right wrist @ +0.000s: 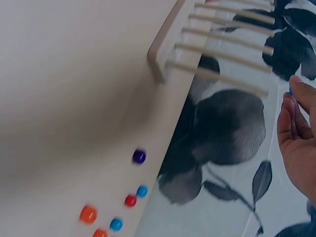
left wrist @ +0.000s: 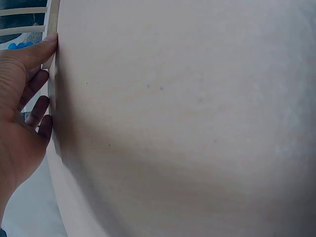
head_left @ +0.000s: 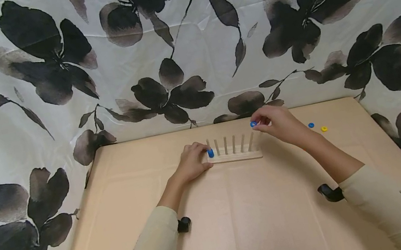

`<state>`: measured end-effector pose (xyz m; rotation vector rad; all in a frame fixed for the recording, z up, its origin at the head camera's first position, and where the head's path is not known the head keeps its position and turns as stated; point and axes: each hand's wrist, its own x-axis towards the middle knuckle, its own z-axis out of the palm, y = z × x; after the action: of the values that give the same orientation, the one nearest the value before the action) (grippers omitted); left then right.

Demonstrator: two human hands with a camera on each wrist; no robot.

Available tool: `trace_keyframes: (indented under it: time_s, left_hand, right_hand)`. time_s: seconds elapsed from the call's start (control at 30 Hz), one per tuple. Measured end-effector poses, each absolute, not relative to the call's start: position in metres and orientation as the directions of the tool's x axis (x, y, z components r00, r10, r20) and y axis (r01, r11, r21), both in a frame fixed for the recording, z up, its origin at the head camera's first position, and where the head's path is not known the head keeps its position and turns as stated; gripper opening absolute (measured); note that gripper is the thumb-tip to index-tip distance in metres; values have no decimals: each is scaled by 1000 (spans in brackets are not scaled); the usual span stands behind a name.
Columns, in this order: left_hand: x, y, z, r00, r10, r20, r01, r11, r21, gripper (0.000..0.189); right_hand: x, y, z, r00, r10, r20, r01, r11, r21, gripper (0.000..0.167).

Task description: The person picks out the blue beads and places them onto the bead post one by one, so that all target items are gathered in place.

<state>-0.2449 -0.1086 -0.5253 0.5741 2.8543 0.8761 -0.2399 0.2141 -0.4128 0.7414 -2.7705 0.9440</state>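
Observation:
A wooden pegboard (head_left: 236,157) with a row of upright pegs stands near the table's far edge. My left hand (head_left: 191,162) grips its left end; in the left wrist view the thumb (left wrist: 48,43) lies along the front edge. Blue beads (head_left: 211,153) are stacked on the leftmost peg, right beside those fingers. Above the rightmost peg, my right hand (head_left: 277,125) pinches a blue bead (head_left: 253,124) between thumb and fingertips. Most of that bead is hidden by the fingers in the right wrist view, where only a sliver of blue (right wrist: 291,92) shows.
To the right on the table (head_left: 242,225) lie a blue bead (head_left: 311,125) and a yellow bead (head_left: 324,128). The right wrist view shows several more, among them a purple bead (right wrist: 139,156), a red bead (right wrist: 130,200) and an orange bead (right wrist: 89,214). Flowered cloth (head_left: 171,49) hangs behind.

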Motion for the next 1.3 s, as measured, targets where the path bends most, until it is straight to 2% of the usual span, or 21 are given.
trace_keyframes:
  time_s: [0.37, 0.57, 0.87, 1.3]
  left_hand:
    - [-246, -110, -526, -924, 382, 2, 318, 768, 556, 52]
    - [-242, -111, -528, -919, 394, 16, 339, 769, 543, 53]
    - [-241, -114, -526, -913, 406, 39, 362, 762, 536, 53]
    - [-239, -115, -528, -905, 421, 57, 383, 752, 537, 53]
  right_hand:
    - [-247, 160, -409, -814, -490, 311, -576, 614, -539, 18]
    - [-248, 132, -413, -825, -503, 259, -553, 618, -559, 17]
    - [-249, 100, -421, -815, -531, 231, -564, 636, -526, 17]
    - [-248, 85, -429, -800, -567, 198, -587, 669, -456, 18]
